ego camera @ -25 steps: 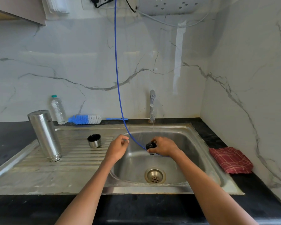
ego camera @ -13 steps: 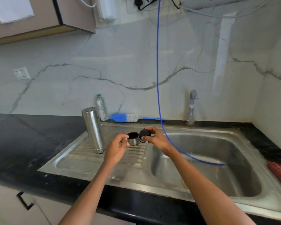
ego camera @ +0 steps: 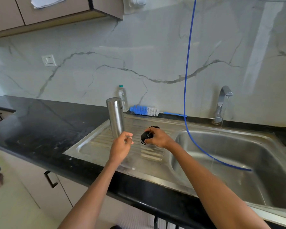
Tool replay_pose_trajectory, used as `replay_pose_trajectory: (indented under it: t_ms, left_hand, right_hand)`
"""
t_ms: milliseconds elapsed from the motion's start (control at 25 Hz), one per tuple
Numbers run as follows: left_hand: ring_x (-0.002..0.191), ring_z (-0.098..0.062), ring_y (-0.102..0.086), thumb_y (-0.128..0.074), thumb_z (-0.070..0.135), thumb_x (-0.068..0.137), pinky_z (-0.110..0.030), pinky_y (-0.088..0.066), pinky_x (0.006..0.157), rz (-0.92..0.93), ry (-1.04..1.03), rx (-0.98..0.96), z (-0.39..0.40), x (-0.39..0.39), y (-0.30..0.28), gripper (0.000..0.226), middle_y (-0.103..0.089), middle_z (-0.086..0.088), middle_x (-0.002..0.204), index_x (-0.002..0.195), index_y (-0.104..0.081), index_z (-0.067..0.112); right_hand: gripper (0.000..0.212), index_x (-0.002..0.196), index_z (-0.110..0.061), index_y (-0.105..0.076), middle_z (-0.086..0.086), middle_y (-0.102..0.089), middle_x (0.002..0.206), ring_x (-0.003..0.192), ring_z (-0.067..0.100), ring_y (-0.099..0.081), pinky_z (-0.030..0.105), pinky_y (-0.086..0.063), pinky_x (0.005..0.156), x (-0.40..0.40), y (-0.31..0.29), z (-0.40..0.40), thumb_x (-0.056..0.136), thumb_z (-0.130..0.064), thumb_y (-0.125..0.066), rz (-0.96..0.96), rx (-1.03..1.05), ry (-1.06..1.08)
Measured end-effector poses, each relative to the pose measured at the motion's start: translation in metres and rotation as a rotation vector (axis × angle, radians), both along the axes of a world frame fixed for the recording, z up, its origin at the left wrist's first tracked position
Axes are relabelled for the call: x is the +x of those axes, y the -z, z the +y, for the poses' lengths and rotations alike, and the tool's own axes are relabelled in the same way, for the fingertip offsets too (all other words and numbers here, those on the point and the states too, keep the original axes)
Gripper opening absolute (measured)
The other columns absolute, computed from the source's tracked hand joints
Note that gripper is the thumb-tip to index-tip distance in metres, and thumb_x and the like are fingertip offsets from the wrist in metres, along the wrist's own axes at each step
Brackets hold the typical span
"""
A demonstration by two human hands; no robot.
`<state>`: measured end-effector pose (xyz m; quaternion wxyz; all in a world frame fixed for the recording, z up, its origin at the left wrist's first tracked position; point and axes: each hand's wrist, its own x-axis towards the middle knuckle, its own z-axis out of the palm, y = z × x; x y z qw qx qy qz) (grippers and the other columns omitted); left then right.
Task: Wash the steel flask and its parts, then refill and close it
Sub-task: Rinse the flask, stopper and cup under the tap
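The steel flask (ego camera: 116, 118) stands upside down at the back left of the ribbed drainboard (ego camera: 92, 146). My right hand (ego camera: 158, 138) grips the black stopper (ego camera: 145, 137) just above the drainboard, to the right of the flask. Behind that hand only a dark rim of the steel cup (ego camera: 154, 127) shows. My left hand (ego camera: 121, 147) hovers in front of the flask with loosely curled fingers and holds nothing.
The tap (ego camera: 223, 103) runs a thin stream into the sink basin (ego camera: 238, 154). A blue hose (ego camera: 186, 80) hangs from above into the basin. A blue-white bottle brush (ego camera: 144, 110) and a plastic water bottle (ego camera: 123, 98) sit by the wall. Black countertop (ego camera: 40, 123) extends left.
My right hand carried the black stopper from over the basin leftward to the drainboard beside the cup. My left hand moved left with it. The view swung left.
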<state>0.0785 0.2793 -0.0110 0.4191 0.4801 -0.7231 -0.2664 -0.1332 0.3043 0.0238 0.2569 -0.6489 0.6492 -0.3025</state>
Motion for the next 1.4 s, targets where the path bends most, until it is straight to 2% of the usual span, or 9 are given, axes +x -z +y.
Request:
replay_pose_trajectory:
  t_ms: [160, 400, 760, 880, 960, 1040, 1120, 1240, 1400]
  left_hand:
    - [0.088, -0.005, -0.069, -0.055, 0.024, 0.103, -0.047, -0.059, 0.086, -0.002, -0.002, 0.013, -0.001, -0.002, 0.002, 0.016, -0.073, 0.012, 0.087, 0.115, -0.065, 0.028]
    - [0.088, -0.006, -0.069, -0.055, 0.024, 0.103, -0.045, -0.059, 0.086, 0.000, -0.015, 0.020, 0.002, -0.003, 0.004, 0.015, -0.074, 0.012, 0.088, 0.114, -0.065, 0.028]
    - [0.088, -0.005, -0.067, -0.054, 0.027, 0.104, -0.036, -0.055, 0.080, -0.043, -0.027, 0.021, 0.005, -0.005, 0.002, 0.017, -0.073, 0.013, 0.089, 0.117, -0.064, 0.028]
    - [0.084, -0.004, -0.066, -0.054, 0.028, 0.104, -0.031, -0.050, 0.071, -0.052, -0.028, 0.017, 0.006, -0.009, 0.001, 0.016, -0.073, 0.013, 0.089, 0.116, -0.064, 0.029]
    - [0.079, -0.001, -0.065, -0.055, 0.029, 0.104, -0.029, -0.047, 0.066, -0.047, -0.031, -0.014, 0.007, -0.012, 0.000, 0.013, -0.072, 0.011, 0.086, 0.113, -0.064, 0.031]
    - [0.066, 0.002, -0.060, -0.055, 0.030, 0.104, -0.024, -0.041, 0.058, -0.044, -0.040, -0.054, 0.008, -0.015, -0.001, 0.012, -0.070, 0.010, 0.081, 0.110, -0.065, 0.032]
    - [0.059, -0.001, -0.056, -0.054, 0.030, 0.104, -0.022, -0.037, 0.054, -0.053, -0.051, -0.089, 0.007, -0.018, -0.004, 0.013, -0.068, 0.009, 0.079, 0.110, -0.066, 0.031]
    - [0.061, -0.005, -0.059, -0.053, 0.029, 0.105, -0.021, -0.039, 0.053, -0.077, -0.067, -0.108, 0.002, -0.023, -0.009, 0.015, -0.067, 0.009, 0.080, 0.112, -0.066, 0.030]
    - [0.065, -0.004, -0.061, -0.054, 0.027, 0.104, -0.024, -0.041, 0.056, -0.040, -0.079, -0.087, -0.001, -0.022, -0.008, 0.016, -0.068, 0.010, 0.081, 0.113, -0.067, 0.029]
  right_hand:
    - [0.065, 0.148, -0.020, -0.050, 0.009, -0.056, 0.143, 0.128, 0.028, -0.055, 0.035, -0.043, 0.107, 0.004, -0.004, -0.005, 0.088, -0.031, -0.073, 0.196, 0.062, -0.031]
    - [0.060, 0.142, -0.020, -0.050, 0.011, -0.060, 0.137, 0.121, 0.028, -0.058, 0.035, -0.046, 0.100, 0.012, -0.004, -0.012, 0.089, -0.030, -0.075, 0.293, 0.102, -0.058]
    - [0.074, 0.152, -0.023, -0.043, 0.010, -0.055, 0.144, 0.128, 0.027, -0.056, 0.036, -0.043, 0.106, 0.005, -0.001, -0.014, 0.087, -0.033, -0.078, 0.254, 0.116, -0.087]
    - [0.064, 0.146, -0.018, -0.051, 0.005, -0.063, 0.130, 0.118, 0.022, -0.060, 0.037, -0.048, 0.102, -0.002, -0.002, -0.011, 0.091, -0.044, -0.072, 0.215, 0.050, -0.072]
    - [0.047, 0.131, -0.018, -0.063, -0.001, -0.070, 0.114, 0.105, 0.018, -0.065, 0.037, -0.053, 0.093, -0.008, -0.002, -0.010, 0.095, -0.047, -0.066, 0.100, -0.116, 0.047]
    - [0.037, 0.126, -0.021, -0.066, 0.000, -0.071, 0.117, 0.106, 0.018, -0.065, 0.037, -0.054, 0.089, -0.018, 0.001, -0.016, 0.097, -0.044, -0.063, 0.072, -0.248, 0.218]
    - [0.053, 0.139, -0.022, -0.055, 0.006, -0.061, 0.136, 0.122, 0.024, -0.059, 0.041, -0.051, 0.098, -0.026, 0.007, -0.027, 0.093, -0.048, -0.066, 0.114, -0.219, 0.302]
    - [0.088, 0.154, -0.018, -0.037, 0.012, -0.047, 0.152, 0.139, 0.034, -0.045, 0.051, -0.041, 0.112, -0.028, 0.021, -0.045, 0.084, -0.059, -0.072, 0.139, 0.000, 0.284]
    - [0.078, 0.146, -0.024, -0.043, 0.010, -0.060, 0.137, 0.130, 0.032, -0.051, 0.048, -0.040, 0.111, -0.024, 0.040, -0.053, 0.083, -0.057, -0.074, 0.129, -0.022, 0.354]
